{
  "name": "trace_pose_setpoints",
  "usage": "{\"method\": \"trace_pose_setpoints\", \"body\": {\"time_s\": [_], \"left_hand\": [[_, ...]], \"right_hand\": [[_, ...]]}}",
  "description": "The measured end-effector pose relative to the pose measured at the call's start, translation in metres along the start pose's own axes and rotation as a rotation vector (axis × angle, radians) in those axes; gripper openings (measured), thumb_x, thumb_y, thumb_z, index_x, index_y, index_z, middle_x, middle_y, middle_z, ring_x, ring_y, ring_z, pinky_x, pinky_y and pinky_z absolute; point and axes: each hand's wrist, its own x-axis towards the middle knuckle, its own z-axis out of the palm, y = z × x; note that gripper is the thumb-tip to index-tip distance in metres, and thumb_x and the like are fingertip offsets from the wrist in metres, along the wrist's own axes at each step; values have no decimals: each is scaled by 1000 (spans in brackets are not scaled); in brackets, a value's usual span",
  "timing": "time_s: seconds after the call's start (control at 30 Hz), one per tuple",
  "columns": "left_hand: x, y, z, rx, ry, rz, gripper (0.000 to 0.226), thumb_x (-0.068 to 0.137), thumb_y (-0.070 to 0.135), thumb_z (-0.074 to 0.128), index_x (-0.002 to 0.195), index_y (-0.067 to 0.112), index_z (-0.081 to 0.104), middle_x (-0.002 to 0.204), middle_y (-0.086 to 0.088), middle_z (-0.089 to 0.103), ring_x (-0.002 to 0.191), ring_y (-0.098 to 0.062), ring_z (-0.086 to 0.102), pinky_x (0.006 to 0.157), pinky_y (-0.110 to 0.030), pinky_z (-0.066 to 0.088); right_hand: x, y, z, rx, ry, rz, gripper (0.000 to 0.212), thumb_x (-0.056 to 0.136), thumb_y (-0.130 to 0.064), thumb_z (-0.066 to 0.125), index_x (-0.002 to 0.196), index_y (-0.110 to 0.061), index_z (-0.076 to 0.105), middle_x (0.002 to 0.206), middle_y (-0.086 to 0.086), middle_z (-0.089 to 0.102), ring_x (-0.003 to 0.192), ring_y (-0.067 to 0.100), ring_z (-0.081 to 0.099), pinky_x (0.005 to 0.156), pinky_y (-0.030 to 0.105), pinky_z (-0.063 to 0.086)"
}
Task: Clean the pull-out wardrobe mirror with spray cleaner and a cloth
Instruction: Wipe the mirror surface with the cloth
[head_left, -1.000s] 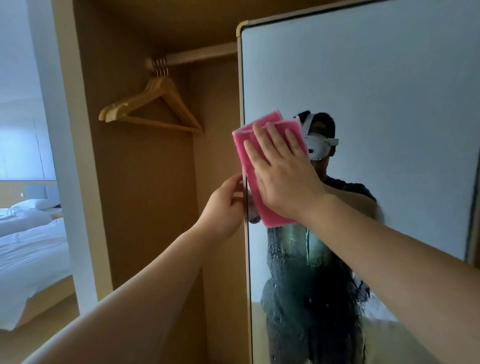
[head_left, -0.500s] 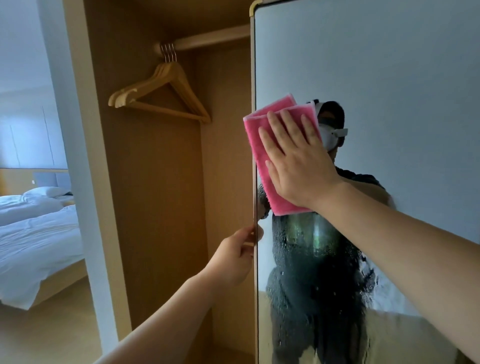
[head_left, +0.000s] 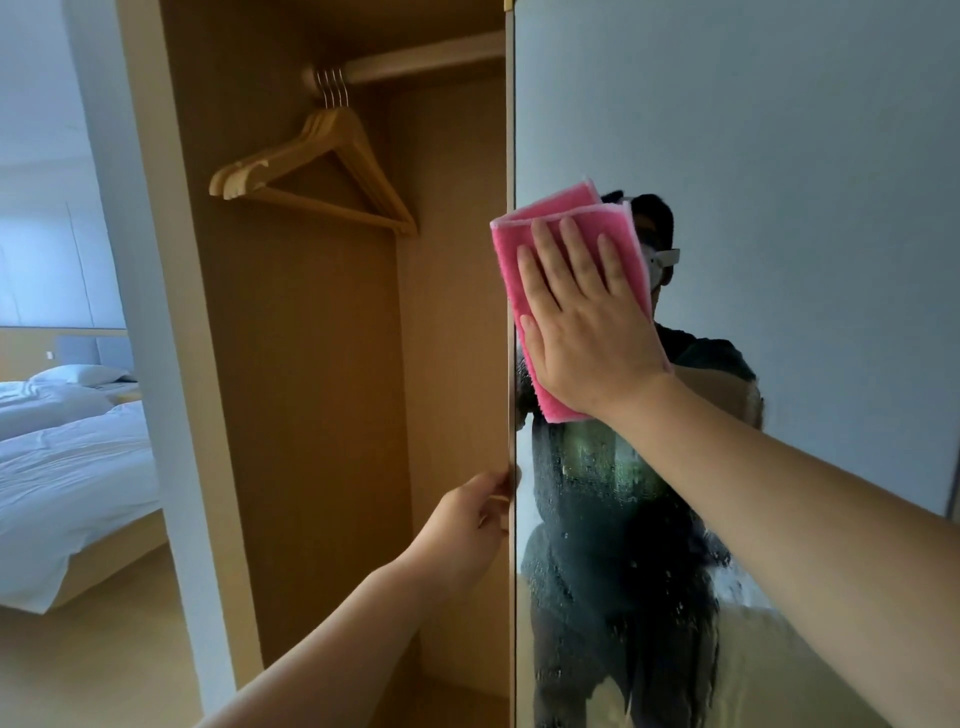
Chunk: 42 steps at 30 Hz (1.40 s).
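The tall pull-out mirror (head_left: 779, 156) fills the right side of the view, its lower part wet with spray droplets. My right hand (head_left: 587, 322) lies flat with straight fingers on a folded pink cloth (head_left: 506, 270) and presses it against the glass near the mirror's left edge. Lower down, my left hand (head_left: 467, 525) grips the mirror's thin left frame edge, fingers curled round it. A person is reflected in the glass. No spray bottle is in view.
Left of the mirror is the open wooden wardrobe with a rail and several wooden hangers (head_left: 317, 171). A white wall edge (head_left: 156, 364) stands further left, with a bed (head_left: 67, 467) in white linen beyond it.
My left hand slid down the mirror's edge from beside the cloth to well below it. My right hand stays flat on the cloth at about the same place on the glass. The view shifted right.
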Motion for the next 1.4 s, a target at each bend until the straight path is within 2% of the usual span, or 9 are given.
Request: {"method": "trace_pose_setpoints", "body": {"time_s": [0.07,0.23,0.43,0.6,0.7,0.87,1.07,1.3,1.4], "left_hand": [[1,-1,0,-5,-17,-4,53,89,-8,40,121,33,55,109,10,68,101,-6,65,88,-32,57],[4,-7,0,-63,-63,-14,58,87,-12,42,133,23,53,117,8,67,110,-9,63,91,-30,56],[1,-7,-5,-94,-129,-17,66,83,-16,48,131,29,49,123,12,61,116,-8,57,87,-19,54],[-1,-5,-7,-118,-142,14,67,79,-15,53,127,32,49,124,10,60,118,-10,57,94,-32,55],[-2,-6,-7,-132,-138,25,65,80,-14,53,122,36,49,123,11,61,118,-10,57,94,-32,54],[-2,-8,-7,-174,-137,36,63,81,-16,52,128,25,55,122,7,64,119,-12,58,95,-36,55],[-4,-9,-7,-221,-134,41,58,83,-14,55,127,24,58,122,3,66,119,-13,60,94,-41,55],[-3,-9,-6,-214,-124,34,58,82,-14,55,127,22,58,120,4,67,117,-13,60,93,-39,56],[-2,-8,-6,-218,-115,14,62,79,-19,53,120,26,59,119,4,67,116,-13,61,92,-38,56]], "right_hand": [[-1,-2,1,8,-4,19,61,103,-40,15,153,-6,11,160,19,10,148,38,6,120,51,2],[-14,-16,7,41,0,81,60,103,-40,20,153,-6,15,159,18,13,148,38,9,120,52,4],[-57,-46,21,81,-12,125,62,103,-42,24,153,-8,14,159,16,11,147,37,6,120,52,5],[-100,-67,32,65,-50,105,64,101,-43,30,153,-8,15,158,16,12,147,38,9,119,53,9],[-126,-78,38,38,-66,66,69,100,-47,35,153,-7,15,158,17,17,146,38,14,119,52,13],[-156,-94,48,33,-127,65,67,100,-48,29,153,-8,18,158,16,21,147,35,17,117,51,18],[-182,-110,50,58,-180,88,63,101,-45,27,152,-9,23,158,15,22,148,34,14,120,50,10],[-170,-104,39,160,-191,126,61,100,-43,23,152,-12,21,158,12,22,148,33,12,120,49,9],[-157,-92,33,159,-182,131,60,100,-43,20,152,-12,19,158,12,21,149,32,7,120,49,8]]}}
